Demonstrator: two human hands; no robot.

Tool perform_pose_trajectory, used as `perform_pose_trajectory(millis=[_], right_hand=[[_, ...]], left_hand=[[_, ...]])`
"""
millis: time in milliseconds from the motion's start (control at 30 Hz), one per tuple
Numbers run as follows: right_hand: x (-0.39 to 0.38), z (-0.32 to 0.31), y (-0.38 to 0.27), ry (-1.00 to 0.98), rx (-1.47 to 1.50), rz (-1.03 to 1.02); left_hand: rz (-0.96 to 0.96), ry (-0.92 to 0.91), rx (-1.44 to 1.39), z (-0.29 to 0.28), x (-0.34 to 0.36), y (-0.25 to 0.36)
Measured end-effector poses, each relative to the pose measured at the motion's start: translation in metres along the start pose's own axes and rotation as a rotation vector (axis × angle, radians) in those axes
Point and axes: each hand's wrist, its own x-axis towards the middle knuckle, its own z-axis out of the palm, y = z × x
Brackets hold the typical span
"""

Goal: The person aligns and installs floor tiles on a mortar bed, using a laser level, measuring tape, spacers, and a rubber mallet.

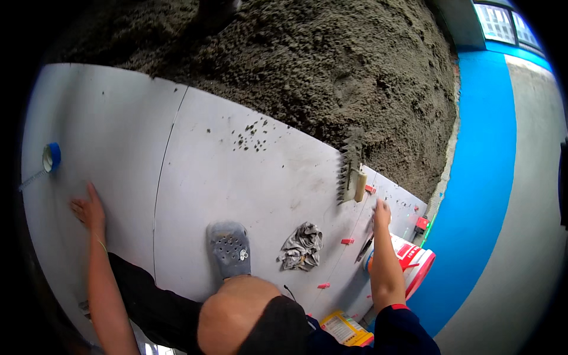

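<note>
My left hand [89, 210] lies on a large pale tile [112, 136] with its fingers spread. My right hand [381, 210] has curled fingers at the tile's right part; what they grip, if anything, is hidden. Just beyond it lies a notched trowel [358, 183] with a pale handle, beside a red levelling clip [370, 189]. A slim dark tool [364, 249] is below my hand, next to a white-and-red bucket [417, 263]. My shod foot [228, 248] rests on the tile, left of a crumpled grey rag [302, 245].
Rough wet mortar [307, 65] spreads along the tiles' far edge. A blue floor strip [479, 148] and grey floor [526, 207] run at right. A blue tape roll [53, 157] sits at left, a yellow package [346, 328] at bottom, a red device [422, 225] at the right edge.
</note>
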Motion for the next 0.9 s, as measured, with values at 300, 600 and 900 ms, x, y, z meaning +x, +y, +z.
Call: perform_pose_trajectory(millis=[300, 600, 900], right_hand=[[0.092, -0.073, 0.273, -0.170, 0.219, 0.124], [-0.032, 0.037, 0.150, -0.185, -0.215, 0.043], [-0.070, 0.076, 0.049, -0.277, -0.422, -0.079]], left_hand=[[0.053, -0.462, 0.173, -0.049, 0.010, -0.013], [0.314, -0.400, 0.021, -0.110, -0.074, 0.108], [0.187, -0.213, -0.293, -0.098, -0.019, 0.184]])
